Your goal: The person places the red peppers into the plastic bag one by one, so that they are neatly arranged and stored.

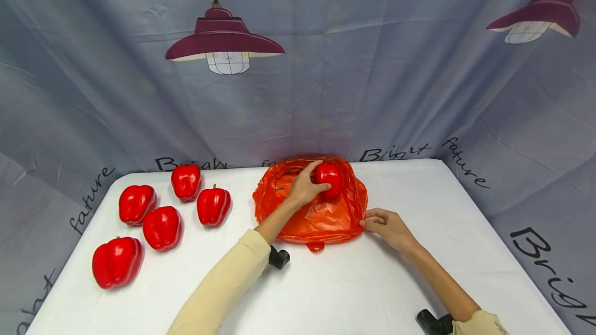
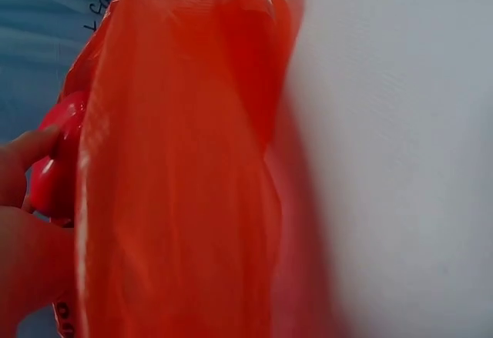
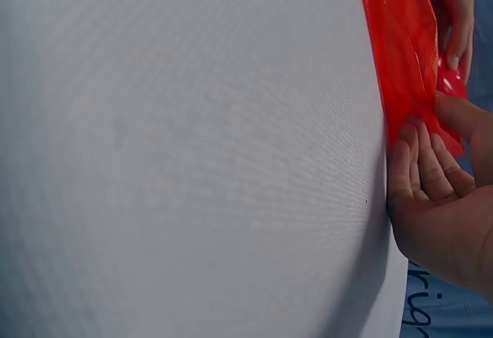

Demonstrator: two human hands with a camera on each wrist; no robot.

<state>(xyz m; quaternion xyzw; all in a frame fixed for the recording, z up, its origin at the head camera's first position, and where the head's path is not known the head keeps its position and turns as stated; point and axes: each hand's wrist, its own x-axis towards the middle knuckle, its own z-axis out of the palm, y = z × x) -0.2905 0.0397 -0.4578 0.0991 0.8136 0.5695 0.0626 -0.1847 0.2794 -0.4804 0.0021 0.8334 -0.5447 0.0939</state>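
Observation:
A red plastic bag lies spread on the table with its mouth held wide. My left hand grips a red bell pepper inside the bag's mouth, thumb on the near side. In the left wrist view, the bag's wall hides the lower part of that pepper. At the bag's right rim, my right hand pinches the plastic; the right wrist view shows thumb and fingers on either side of it.
Several more red bell peppers stand at the table's left, among them one with a green stem nearest the bag and a large one at the front. A printed curtain hangs behind the white table.

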